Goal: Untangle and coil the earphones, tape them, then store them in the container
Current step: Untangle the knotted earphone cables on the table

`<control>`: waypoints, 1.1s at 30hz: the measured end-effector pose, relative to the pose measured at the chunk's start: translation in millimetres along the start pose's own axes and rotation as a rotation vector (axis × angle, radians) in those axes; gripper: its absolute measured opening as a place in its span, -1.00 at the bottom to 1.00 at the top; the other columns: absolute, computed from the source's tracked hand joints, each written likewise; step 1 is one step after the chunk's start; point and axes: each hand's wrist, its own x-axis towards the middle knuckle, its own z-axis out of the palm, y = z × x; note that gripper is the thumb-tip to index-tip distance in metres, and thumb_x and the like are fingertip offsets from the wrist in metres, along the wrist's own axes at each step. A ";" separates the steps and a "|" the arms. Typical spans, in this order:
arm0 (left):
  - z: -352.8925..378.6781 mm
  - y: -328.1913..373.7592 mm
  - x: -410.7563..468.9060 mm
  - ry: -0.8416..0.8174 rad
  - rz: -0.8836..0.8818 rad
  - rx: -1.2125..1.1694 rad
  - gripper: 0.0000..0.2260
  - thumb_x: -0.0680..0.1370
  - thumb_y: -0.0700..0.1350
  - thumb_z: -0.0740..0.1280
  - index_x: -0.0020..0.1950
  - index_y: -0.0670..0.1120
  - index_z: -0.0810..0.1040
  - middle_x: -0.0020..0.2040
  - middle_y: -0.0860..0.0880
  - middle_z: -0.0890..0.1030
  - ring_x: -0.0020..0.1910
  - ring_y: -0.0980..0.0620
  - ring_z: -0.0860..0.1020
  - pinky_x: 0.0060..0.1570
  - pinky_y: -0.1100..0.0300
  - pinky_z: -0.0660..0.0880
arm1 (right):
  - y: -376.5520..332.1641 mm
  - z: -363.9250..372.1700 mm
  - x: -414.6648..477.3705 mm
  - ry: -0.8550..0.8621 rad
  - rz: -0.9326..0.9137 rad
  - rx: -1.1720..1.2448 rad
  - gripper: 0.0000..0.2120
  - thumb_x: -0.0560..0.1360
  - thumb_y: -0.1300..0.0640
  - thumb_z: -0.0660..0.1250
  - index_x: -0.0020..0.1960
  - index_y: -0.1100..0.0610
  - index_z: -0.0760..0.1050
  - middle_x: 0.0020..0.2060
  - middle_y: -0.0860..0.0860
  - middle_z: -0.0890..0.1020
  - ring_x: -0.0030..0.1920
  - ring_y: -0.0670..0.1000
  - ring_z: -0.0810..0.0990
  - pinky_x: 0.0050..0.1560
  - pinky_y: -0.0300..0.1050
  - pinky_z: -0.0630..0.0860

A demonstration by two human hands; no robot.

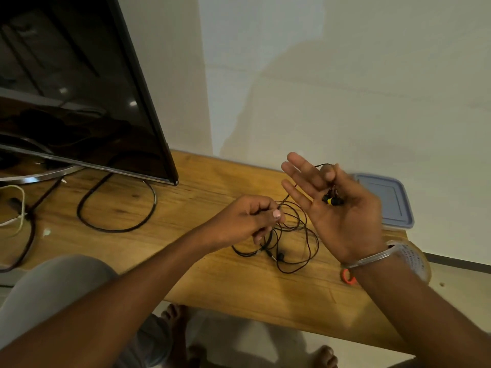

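Nearest are bare feet (pixel 175 322) on the floor and a knee in grey cloth (pixel 53 290). On the wooden bench (pixel 212 282) an orange ring (pixel 348 278) lies just beside the right wrist, which partly hides a roll of tape (pixel 415 261). The earphones (pixel 289 243) lie in a loose black tangle at mid-bench. The left hand (pixel 247 221) is curled and pinches one strand above the tangle. The right hand (pixel 337 205) is palm up with its fingers spread straight; its thumb is bent over the cord, and the earbuds rest on the palm. Behind it a container (pixel 390 203) with a blue lid sits by the wall. A television (pixel 79 102) stands far left.
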 end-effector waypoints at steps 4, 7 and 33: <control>5.3 -5.2 0.0 0.028 -0.058 0.092 -0.85 0.67 -0.15 0.23 0.09 -0.15 0.58 -0.33 -0.05 0.48 -0.49 0.10 0.39 -0.44 0.19 0.38 | 15.7 -3.5 -0.2 0.082 -0.240 -0.650 -0.71 0.66 0.09 0.07 -0.14 0.22 0.39 0.17 0.16 0.66 0.22 0.24 0.59 0.27 0.17 0.51; 9.4 -4.3 -1.1 0.076 -0.033 0.146 -0.85 0.65 -0.16 0.25 0.20 -0.12 0.54 -0.34 0.05 0.50 -0.48 0.16 0.41 -0.42 0.22 0.36 | 27.8 -8.9 -2.0 0.039 -0.407 -1.112 -0.80 0.66 0.15 0.13 -0.10 0.13 0.45 0.04 0.00 0.70 0.16 -0.05 0.64 0.03 -0.14 0.57; 8.0 1.0 -3.5 0.455 0.186 0.471 -0.93 0.49 -0.21 0.47 -0.15 -0.06 0.73 -0.28 0.05 0.71 -0.32 0.19 0.64 -0.27 0.36 0.51 | 55.1 -24.2 0.5 -0.090 -0.333 -1.955 -0.69 0.44 0.19 0.01 0.02 0.15 0.49 -0.14 0.04 0.50 -0.11 0.12 0.47 0.21 0.13 0.43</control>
